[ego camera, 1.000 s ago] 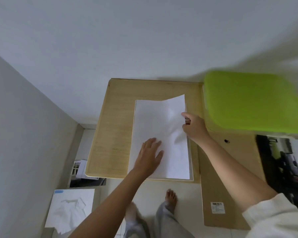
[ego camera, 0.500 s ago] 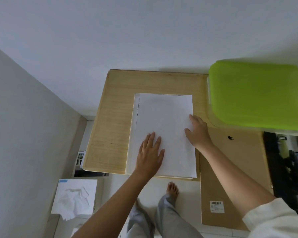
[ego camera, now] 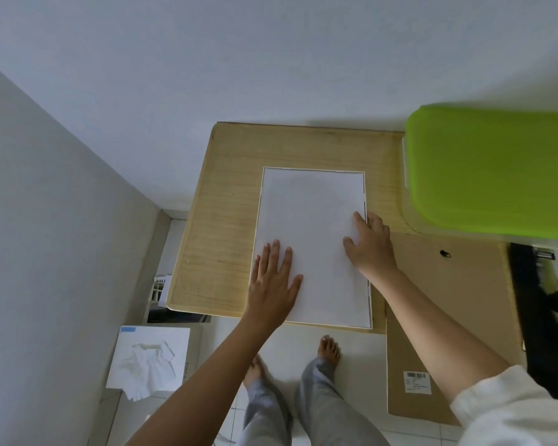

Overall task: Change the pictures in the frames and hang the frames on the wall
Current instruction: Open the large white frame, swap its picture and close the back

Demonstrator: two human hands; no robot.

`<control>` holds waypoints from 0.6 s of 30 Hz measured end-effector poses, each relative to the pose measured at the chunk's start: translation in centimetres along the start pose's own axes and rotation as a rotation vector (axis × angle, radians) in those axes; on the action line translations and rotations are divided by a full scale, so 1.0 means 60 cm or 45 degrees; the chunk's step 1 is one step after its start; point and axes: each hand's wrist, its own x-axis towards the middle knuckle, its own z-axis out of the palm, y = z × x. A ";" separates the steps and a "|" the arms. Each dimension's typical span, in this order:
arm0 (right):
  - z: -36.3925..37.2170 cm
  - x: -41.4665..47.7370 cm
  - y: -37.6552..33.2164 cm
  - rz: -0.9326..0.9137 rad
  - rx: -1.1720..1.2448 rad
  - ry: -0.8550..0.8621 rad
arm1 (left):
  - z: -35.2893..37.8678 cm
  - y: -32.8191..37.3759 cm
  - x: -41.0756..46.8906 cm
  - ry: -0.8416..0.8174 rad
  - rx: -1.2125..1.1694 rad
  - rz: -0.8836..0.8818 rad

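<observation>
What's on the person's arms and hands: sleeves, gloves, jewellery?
No gloves: left hand and right hand are both bare, with no watch or ring that I can make out. The left forearm is uncovered as far as the frame shows. The right forearm is bare up to an off-white sleeve with a soft cuff at the lower right.
</observation>
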 end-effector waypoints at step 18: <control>0.015 -0.027 0.011 0.007 0.162 0.098 | -0.027 -0.025 0.012 0.011 -0.263 -0.283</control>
